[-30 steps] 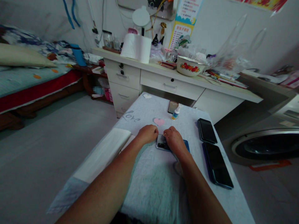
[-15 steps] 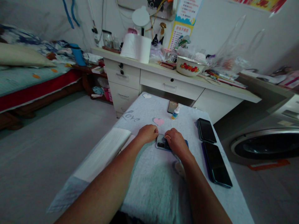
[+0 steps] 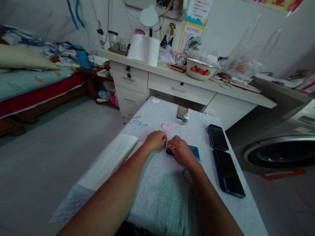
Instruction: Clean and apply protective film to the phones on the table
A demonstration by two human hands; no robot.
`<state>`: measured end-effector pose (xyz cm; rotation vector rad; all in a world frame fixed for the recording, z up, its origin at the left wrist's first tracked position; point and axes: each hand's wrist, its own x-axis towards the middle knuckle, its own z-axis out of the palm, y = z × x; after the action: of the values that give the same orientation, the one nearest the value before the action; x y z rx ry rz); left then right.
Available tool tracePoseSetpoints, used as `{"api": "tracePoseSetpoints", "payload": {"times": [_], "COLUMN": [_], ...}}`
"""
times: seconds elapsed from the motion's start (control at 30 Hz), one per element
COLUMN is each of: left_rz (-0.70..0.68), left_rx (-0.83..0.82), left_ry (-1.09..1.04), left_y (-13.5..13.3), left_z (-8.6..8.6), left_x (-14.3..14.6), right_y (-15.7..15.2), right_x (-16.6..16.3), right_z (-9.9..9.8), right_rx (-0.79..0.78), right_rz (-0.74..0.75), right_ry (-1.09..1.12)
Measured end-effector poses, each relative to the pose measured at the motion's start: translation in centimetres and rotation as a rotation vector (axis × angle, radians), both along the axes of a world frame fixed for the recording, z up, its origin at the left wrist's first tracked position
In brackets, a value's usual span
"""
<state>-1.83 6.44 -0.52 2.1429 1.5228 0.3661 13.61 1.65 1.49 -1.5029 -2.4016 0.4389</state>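
I log both forearms stretched over the table (image 3: 159, 196), left hand (image 3: 155, 140) fisted just beside the phone (image 3: 194, 152), right hand (image 3: 180, 151) curled atop it, clasp or mere press I cannot tell, phone flat mid-table, bowl (image 3: 199, 69) on desk (image 3: 177, 88), contents unclear

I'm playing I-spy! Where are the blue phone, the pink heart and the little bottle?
blue phone (image 3: 194, 152): head view, its bare blue end.
pink heart (image 3: 167, 127): head view, its middle.
little bottle (image 3: 185, 118): head view, its white body.
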Motion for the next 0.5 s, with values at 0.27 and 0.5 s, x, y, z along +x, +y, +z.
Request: {"api": "tracePoseSetpoints", "payload": {"times": [0.27, 0.5], "left_rz": [0.009, 0.008], "left_rx": [-0.003, -0.011], "left_ry": [-0.006, -0.006], "left_y": [0.14, -0.01], "left_z": [-0.39, -0.16], "left_x": [-0.02, 0.0], "right_y": [-0.15, 0.37], "right_x": [-0.08, -0.56], "right_z": [0.16, -0.41], "right_rx": [-0.026, 0.012], "right_rz": [0.09, -0.051], "right_ry": [0.053, 0.013]}}
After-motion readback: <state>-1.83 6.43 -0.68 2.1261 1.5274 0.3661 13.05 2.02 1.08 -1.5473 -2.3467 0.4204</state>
